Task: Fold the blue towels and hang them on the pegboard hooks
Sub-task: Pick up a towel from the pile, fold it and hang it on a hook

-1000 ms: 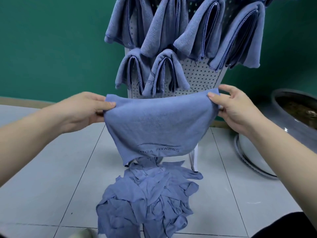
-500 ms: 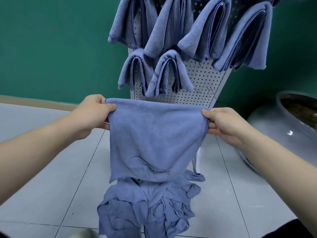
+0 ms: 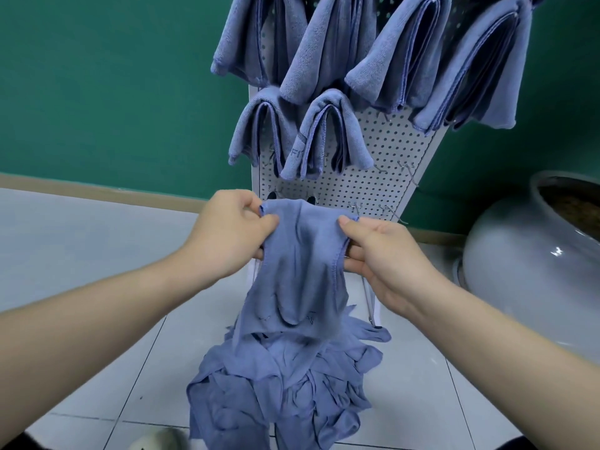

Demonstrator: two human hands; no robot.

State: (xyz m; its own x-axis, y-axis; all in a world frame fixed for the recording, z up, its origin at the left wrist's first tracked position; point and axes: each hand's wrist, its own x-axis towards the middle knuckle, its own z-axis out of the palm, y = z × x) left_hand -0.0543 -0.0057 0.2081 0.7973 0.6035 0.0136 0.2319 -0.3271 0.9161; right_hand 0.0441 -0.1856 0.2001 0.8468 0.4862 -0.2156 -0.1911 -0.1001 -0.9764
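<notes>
A blue towel (image 3: 298,274) hangs slack between my hands in front of the white pegboard (image 3: 383,157). My left hand (image 3: 227,235) pinches its upper left corner. My right hand (image 3: 386,254) grips the upper right corner, fingers curled behind the cloth. The two corners are close together, so the towel sags in a loose fold. Several folded blue towels (image 3: 318,134) hang on the pegboard's hooks above. A heap of unfolded blue towels (image 3: 279,391) lies on the floor below, its top hidden by the held towel.
Bare metal hooks (image 3: 389,211) stick out of the pegboard's lower right. A large grey ceramic pot (image 3: 519,264) stands on the floor at the right. A green wall is behind. A shoe tip (image 3: 159,441) shows at the bottom edge on the tiled floor.
My hands have come together, bringing the towel's two top corners close. The towel, spread wide a second ago, now hangs narrow and slack.
</notes>
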